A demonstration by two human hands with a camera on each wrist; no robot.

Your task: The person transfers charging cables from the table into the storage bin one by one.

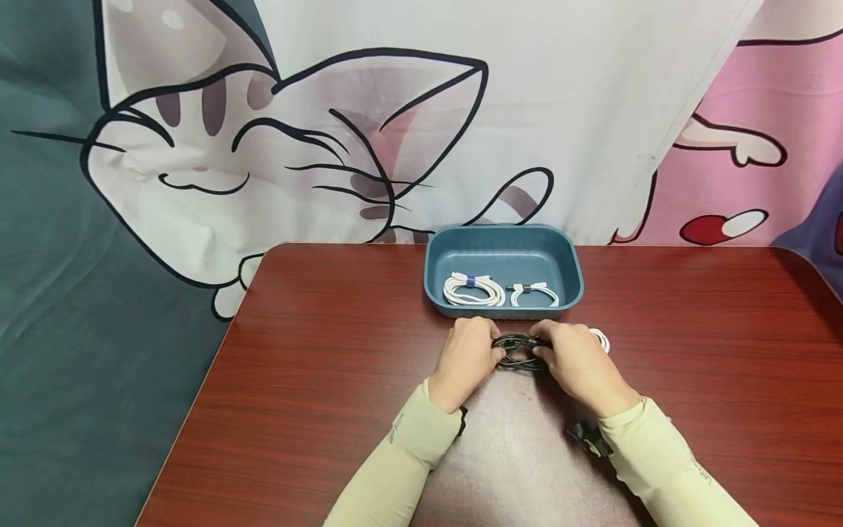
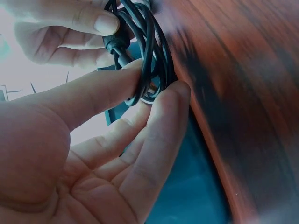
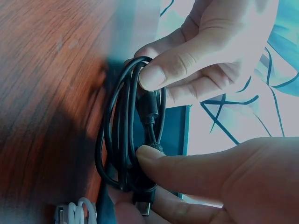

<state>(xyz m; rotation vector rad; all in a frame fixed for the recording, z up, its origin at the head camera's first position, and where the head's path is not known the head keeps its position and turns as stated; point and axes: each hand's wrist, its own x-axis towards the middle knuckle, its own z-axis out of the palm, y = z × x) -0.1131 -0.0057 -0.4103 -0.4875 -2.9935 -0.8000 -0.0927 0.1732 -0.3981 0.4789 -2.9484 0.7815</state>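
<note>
A coiled black cable (image 1: 517,341) is at the near side of a blue tray (image 1: 503,312), pinched between thumb and fingers at one end by the left hand (image 1: 465,356) and at the other by the right hand (image 1: 582,362). Two white cable coils (image 1: 473,296) lie inside the tray; another white cable (image 1: 601,339) shows beyond the right hand on the reddish-brown table (image 1: 309,395).
</note>
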